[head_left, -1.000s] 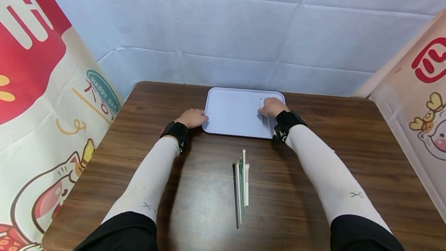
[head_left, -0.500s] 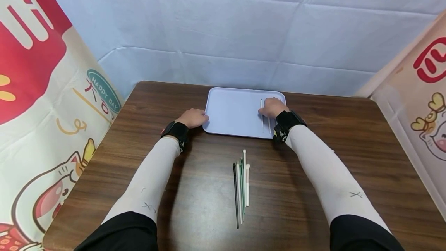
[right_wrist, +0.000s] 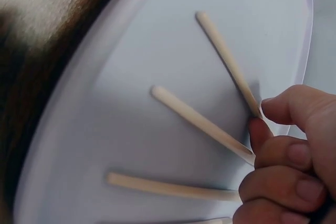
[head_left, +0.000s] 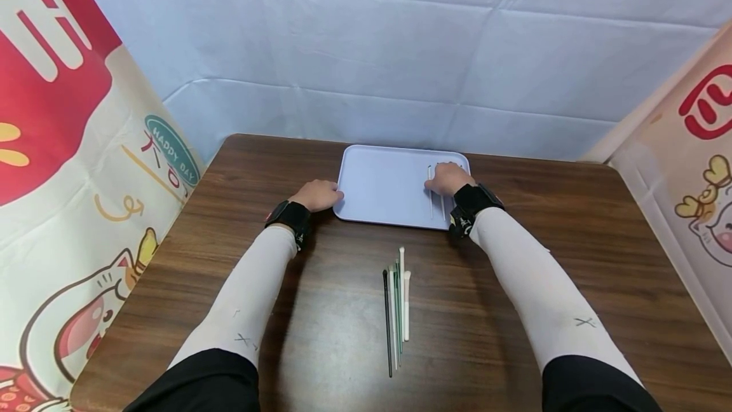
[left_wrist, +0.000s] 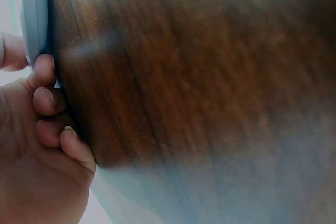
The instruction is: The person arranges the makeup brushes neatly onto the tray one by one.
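A pale, shallow tray lies near the table's far edge. Thumb and index finger of my left hand pinch its left rim; the other fingers are curled in the left wrist view. Over the tray's right part, my right hand pinches the end of a thin pale stick between thumb and index finger, the stick's length lying along the tray. Beside it in the right wrist view lie another stick and a lower stick, with part of one more at the bottom edge. My right fingers hide their far ends.
On the brown wooden table, in front of the tray, lies a loose row of several slim sticks: a black stick, green ones and white ones. A pale cloth hangs behind, printed cloths at both sides.
Both hands keep their places on the tray, and the sticks lie as before. Only the head view has shifted very slightly.
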`<state>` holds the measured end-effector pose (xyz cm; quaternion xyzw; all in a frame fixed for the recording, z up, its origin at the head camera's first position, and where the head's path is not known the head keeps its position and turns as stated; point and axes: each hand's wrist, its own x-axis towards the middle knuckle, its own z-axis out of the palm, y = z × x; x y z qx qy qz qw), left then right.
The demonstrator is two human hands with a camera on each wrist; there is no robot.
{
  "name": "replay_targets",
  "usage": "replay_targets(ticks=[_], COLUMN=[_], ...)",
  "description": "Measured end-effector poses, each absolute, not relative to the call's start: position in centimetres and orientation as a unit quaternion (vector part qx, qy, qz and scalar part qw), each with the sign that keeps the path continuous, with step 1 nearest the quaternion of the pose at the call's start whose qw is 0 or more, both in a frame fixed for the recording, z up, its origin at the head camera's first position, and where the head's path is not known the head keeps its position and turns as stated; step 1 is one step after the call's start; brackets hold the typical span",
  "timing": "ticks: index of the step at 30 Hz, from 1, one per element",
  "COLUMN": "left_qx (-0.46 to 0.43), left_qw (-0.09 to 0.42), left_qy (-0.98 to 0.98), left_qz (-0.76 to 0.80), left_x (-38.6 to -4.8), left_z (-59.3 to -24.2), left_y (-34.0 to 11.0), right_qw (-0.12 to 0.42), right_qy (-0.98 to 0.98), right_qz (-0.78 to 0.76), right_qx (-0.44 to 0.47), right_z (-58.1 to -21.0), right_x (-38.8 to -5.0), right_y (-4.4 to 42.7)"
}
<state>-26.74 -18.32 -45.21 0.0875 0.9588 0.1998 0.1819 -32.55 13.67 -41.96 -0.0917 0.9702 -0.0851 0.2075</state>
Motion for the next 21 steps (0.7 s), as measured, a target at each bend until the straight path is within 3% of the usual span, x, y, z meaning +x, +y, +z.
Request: replay_targets(ticks=[21], left_qx=[0.083], left_qw=[0.178], left_qy=[0.960], left_qz=[0.198], left_x=[-26.68], left_z=[-45.34], left_y=[-18.45], right_qw=[0.204], right_qy=[0.971], right_qz=[-0.088], right_qx=[-0.092], right_z=[-41.14], right_x=[-31.90], right_y=[13.17])
